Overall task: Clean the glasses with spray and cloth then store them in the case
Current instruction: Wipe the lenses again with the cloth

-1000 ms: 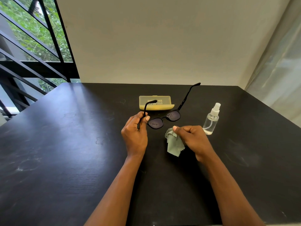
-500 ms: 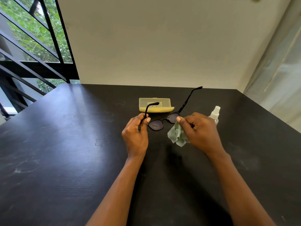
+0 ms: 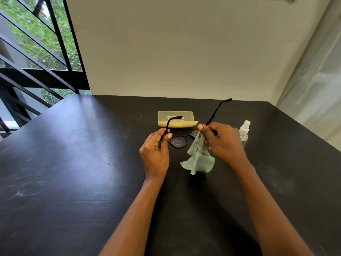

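Both hands are busy over the black table [image 3: 73, 182]: the left hand [image 3: 155, 154] pinches one temple arm of the dark glasses [image 3: 178, 142], while the right hand [image 3: 221, 141] presses a pale green cloth [image 3: 198, 157] against the right-side lens, its loose end dangling just above the table. Droplets speckle the uncovered lens, so wiping looks barely begun. Beyond the glasses lies the yellow case [image 3: 176, 120], seemingly closed, and the small spray bottle [image 3: 244, 133] stands just behind the right hand. From where I stand, the single-temple grip seems the weak point: firm rubbing could twist the frame at its hinge. A backward sweep of that right hand might also knock the bottle over.
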